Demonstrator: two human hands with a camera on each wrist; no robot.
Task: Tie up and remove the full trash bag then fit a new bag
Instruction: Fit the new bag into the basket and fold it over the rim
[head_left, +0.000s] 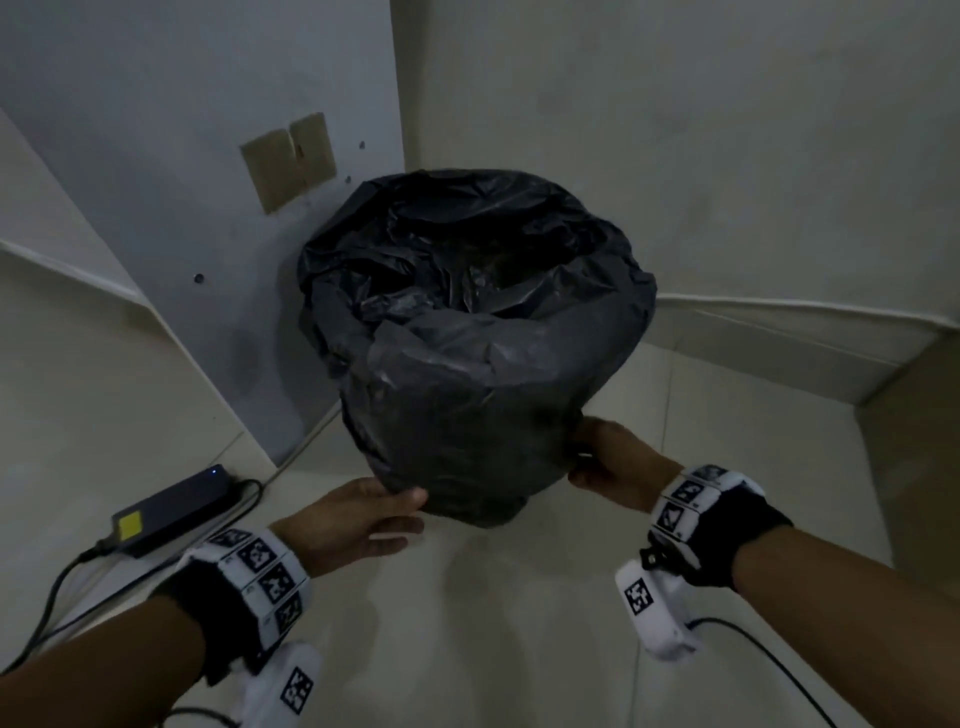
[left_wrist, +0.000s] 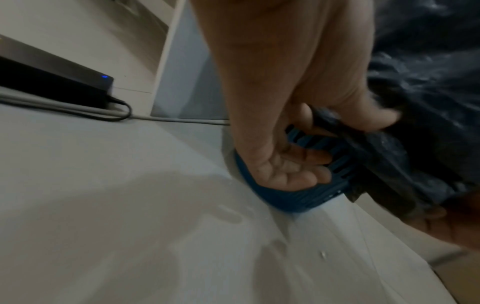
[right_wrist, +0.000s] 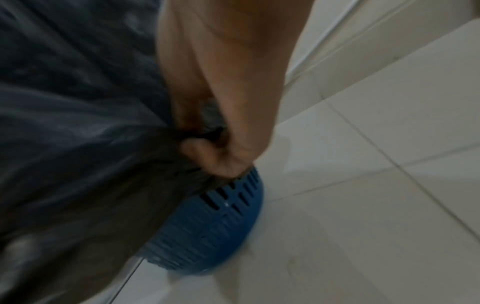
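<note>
Trash bag (head_left: 467, 364), black plastic, lines a blue slotted bin (left_wrist: 298, 197) standing on the tiled floor (head_left: 519, 623) in a wall corner; its overhang drapes down the outside of the bin almost to the base, and the mouth is open with crumpled black plastic inside.

Your left hand (head_left: 358, 519) has its grip at the lower hem on the near left side: in the left wrist view the thumb pinches a fold of the hem while the fingers (left_wrist: 306, 156) curl against the slots of the bin just below it.

Your right hand (head_left: 613, 462) has its grip at the hem on the near right side: in the right wrist view the fingers are clenched on a gathered bunch of plastic, with the bin wall (right_wrist: 221, 222) exposed directly beneath the grip. That view is blurred.

Left of your left grip, well apart, a black power adapter (head_left: 171, 509) with a blue light lies on the floor, its cables (head_left: 52, 597) trailing toward you.
</note>
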